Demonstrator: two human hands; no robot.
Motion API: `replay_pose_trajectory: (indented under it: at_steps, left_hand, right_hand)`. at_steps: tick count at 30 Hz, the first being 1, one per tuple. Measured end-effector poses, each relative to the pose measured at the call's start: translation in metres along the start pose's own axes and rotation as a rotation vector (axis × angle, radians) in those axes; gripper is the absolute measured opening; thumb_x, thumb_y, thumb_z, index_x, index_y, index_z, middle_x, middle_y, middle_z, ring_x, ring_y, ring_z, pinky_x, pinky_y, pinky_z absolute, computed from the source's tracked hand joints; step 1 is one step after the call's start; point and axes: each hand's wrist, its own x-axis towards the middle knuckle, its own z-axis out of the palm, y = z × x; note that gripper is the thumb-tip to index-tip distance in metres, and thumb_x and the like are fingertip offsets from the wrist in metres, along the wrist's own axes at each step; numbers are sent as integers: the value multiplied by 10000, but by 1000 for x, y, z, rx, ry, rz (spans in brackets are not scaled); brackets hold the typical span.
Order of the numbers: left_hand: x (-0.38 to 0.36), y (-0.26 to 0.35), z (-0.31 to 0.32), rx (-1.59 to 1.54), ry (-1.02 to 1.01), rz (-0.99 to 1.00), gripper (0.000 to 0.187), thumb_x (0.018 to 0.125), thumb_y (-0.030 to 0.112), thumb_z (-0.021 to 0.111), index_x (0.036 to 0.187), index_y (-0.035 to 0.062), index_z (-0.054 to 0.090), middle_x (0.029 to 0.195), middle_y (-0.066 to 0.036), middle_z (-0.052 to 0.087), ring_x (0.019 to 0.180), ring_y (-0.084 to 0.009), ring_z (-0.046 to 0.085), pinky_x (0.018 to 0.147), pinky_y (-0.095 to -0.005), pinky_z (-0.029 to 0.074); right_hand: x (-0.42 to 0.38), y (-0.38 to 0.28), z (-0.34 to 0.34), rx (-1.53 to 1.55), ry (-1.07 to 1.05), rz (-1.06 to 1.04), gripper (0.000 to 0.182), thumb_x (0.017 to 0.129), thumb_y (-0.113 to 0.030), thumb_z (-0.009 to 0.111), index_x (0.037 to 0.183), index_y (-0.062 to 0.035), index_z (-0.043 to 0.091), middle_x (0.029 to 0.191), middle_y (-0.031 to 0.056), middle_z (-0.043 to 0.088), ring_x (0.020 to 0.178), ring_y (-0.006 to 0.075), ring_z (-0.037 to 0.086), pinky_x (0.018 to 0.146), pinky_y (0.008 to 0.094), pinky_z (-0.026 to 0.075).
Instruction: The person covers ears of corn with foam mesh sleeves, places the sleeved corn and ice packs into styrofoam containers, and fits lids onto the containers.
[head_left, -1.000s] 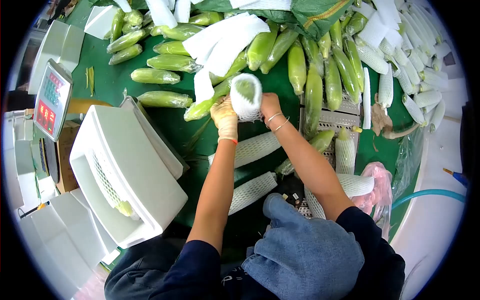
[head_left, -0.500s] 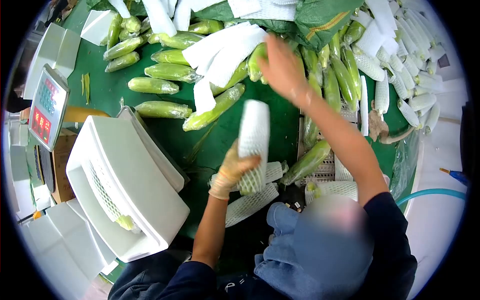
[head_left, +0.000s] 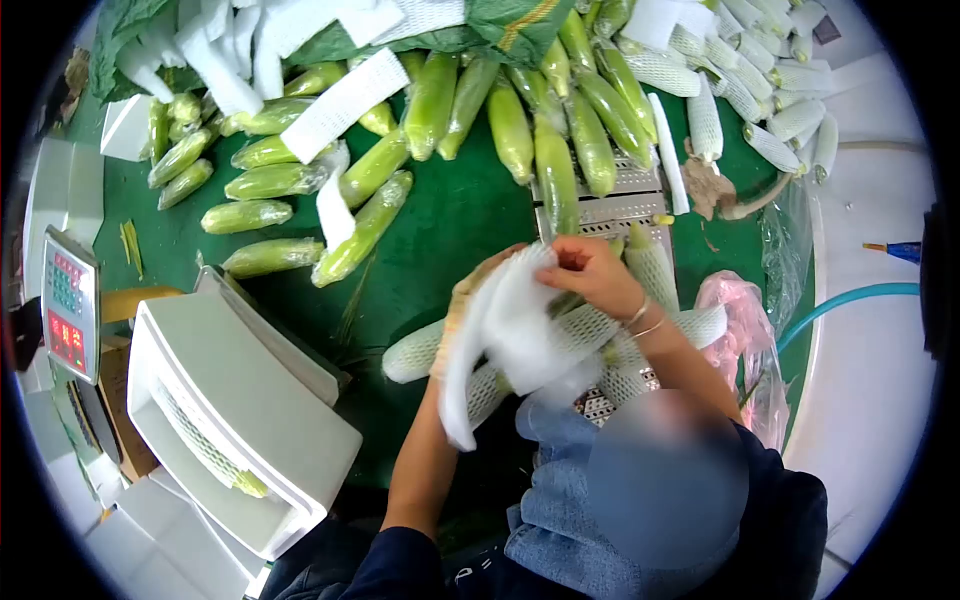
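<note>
In front of me, my gloved left hand (head_left: 465, 300) is closed on a bunch of white foam net sleeves (head_left: 515, 320), partly blurred by motion. My right hand (head_left: 595, 275) pinches the upper edge of the same foam with thumb and fingers. Beneath and beside the hands lie several corn cobs in netting, including one netted corn cob (head_left: 415, 352) by my left wrist. Past my right hand, a plastic-wrapped corn cob (head_left: 557, 180) rests on a perforated metal tray (head_left: 625, 200). Whether a cob is inside the held foam is hidden.
More wrapped green corn cobs (head_left: 275, 181) lie across the green table (head_left: 430, 215). Netted cobs (head_left: 795, 120) are heaped at back right. A white foam box (head_left: 250, 400) holding a netted cob stands at left, near a digital scale (head_left: 70, 300). Pink plastic (head_left: 740, 310) lies at right.
My right hand has come back from the far corn cobs to my left hand. The netted cob upright in my left hand no longer shows; loose white foam is there. The view has shifted.
</note>
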Motion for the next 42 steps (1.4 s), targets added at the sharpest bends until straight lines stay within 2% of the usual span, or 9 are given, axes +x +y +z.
replay_pose_trajectory:
  at_steps: [2, 5, 8, 17, 24, 28, 30, 40, 42]
  left_hand:
    - [5, -20, 17, -702, 151, -166, 478, 821, 143, 618, 1257, -5, 493, 1036, -137, 631, 872, -254, 626, 731, -338, 528]
    - [65, -6, -2, 643, 289, 231, 572, 816, 166, 618, 1323, 19, 398, 1096, -192, 586, 872, -337, 607, 718, -389, 518]
    - [131, 76, -16, -824, 98, 178, 401, 931, 367, 430, 1153, 45, 520, 1041, -98, 593, 994, -227, 549, 919, -351, 421]
    - [112, -10, 2, 608, -40, 483, 277, 909, 198, 546, 1089, -11, 572, 1013, -69, 626, 915, -181, 597, 831, -274, 465]
    - [102, -47, 55, -626, 254, -255, 98, 837, 86, 628, 890, 45, 557, 843, 12, 563, 763, -72, 498, 739, -221, 423]
    - [109, -92, 53, 585, 541, 119, 100, 851, 135, 557, 832, 41, 526, 740, -82, 574, 666, -191, 560, 624, -318, 468]
    - [97, -50, 52, 1479, -222, 50, 211, 873, 214, 494, 896, 13, 554, 874, -205, 639, 760, -344, 631, 676, -409, 500]
    - [20, 80, 30, -1383, 383, -500, 638, 706, 616, 656, 953, 57, 475, 1072, -130, 517, 1020, -260, 503, 931, -397, 414]
    - [40, 12, -3, -1186, -108, 97, 451, 875, 396, 511, 1182, 71, 447, 1192, -86, 518, 1108, -222, 494, 988, -385, 379]
  right_hand:
    - [15, -11, 13, 139, 94, -19, 237, 862, -170, 639, 1042, -19, 607, 879, -3, 621, 765, 72, 556, 678, 227, 470]
    - [72, -32, 16, 199, 296, -120, 237, 853, -200, 647, 989, -10, 611, 864, 30, 627, 741, 101, 573, 625, 247, 468]
    - [149, -42, -9, -334, 953, -591, 205, 833, -183, 642, 914, 1, 601, 889, 93, 588, 821, 187, 543, 728, 311, 435]
    - [75, 82, -45, 218, 203, -355, 410, 895, -224, 556, 1266, -73, 468, 1215, 106, 520, 1100, 227, 502, 954, 347, 392]
    - [33, 67, -27, 824, 532, -129, 223, 900, -123, 524, 1093, -11, 528, 933, 73, 585, 919, 182, 589, 815, 335, 487]
    - [28, 56, -26, 172, 593, 109, 309, 864, -174, 558, 1087, 38, 526, 1001, 164, 616, 921, 275, 606, 810, 368, 484]
    - [26, 61, -21, -444, 631, 158, 336, 847, -187, 577, 1082, 49, 528, 981, 198, 626, 886, 316, 612, 795, 383, 482]
    - [26, -88, 41, -141, 207, -108, 306, 808, -257, 620, 803, 49, 631, 618, 135, 602, 576, 169, 582, 551, 315, 444]
    - [61, -86, 40, -61, 128, -55, 255, 821, -207, 630, 844, 45, 667, 686, -6, 600, 643, 54, 521, 560, 231, 415]
